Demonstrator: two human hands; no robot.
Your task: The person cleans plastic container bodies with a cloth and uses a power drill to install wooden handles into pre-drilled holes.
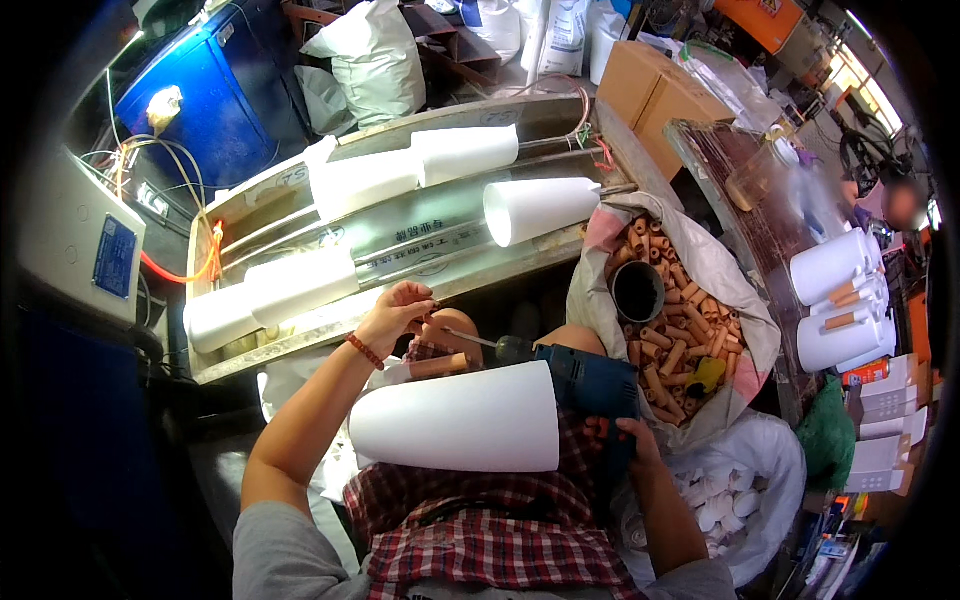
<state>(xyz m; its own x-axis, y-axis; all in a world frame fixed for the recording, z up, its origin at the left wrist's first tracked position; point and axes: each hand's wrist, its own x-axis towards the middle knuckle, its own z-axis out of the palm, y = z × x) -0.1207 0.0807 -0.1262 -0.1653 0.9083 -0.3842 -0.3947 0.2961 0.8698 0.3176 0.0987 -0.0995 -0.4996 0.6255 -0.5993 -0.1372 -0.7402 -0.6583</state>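
My right hand [638, 447] is wrapped round the handle of a blue-green power drill [590, 380], its chuck and long thin bit pointing left across my lap. At the bit's tip, my left hand [400, 312] has its fingers pinched together. A small dark reddish piece shows at those fingertips, too small to name. On my lap lies a large white tapered cylinder [455, 418], its wide end to the right. Just beyond it is a short brown tube [438, 366], below my left wrist. A red checked cloth [480, 540] covers my lap.
Ahead stands a long trough [400, 305] with white cylinders [365, 183] on metal rods. Right of my knees, an open sack [755, 330] holds many brown tubes and a dark cup [638, 291]. A plastic bag [770, 470] contains white pieces. More white cylinders [832, 270] stand at right.
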